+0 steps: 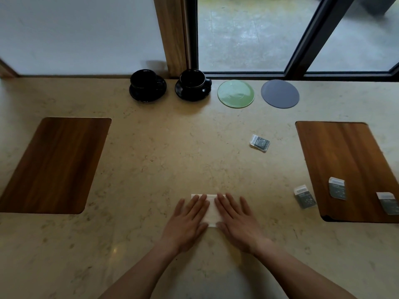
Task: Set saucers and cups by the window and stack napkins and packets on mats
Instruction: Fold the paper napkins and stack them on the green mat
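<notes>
My left hand (187, 221) and my right hand (238, 220) lie flat, fingers spread, on a white folded napkin (211, 209) near the table's front middle. By the window stand two black cups on black saucers (148, 85) (193, 85), then a green saucer (235, 94) and a grey saucer (280, 94), both bare. A wooden mat (54, 165) lies at the left with nothing on it. The right wooden mat (345, 160) carries two packets (337, 188) (388, 202). Two more packets (259, 143) (304, 197) lie on the table.
The marble table (151, 158) runs up to a window sill with a wooden post (172, 35) and dark window frames (306, 39) behind the cups and saucers.
</notes>
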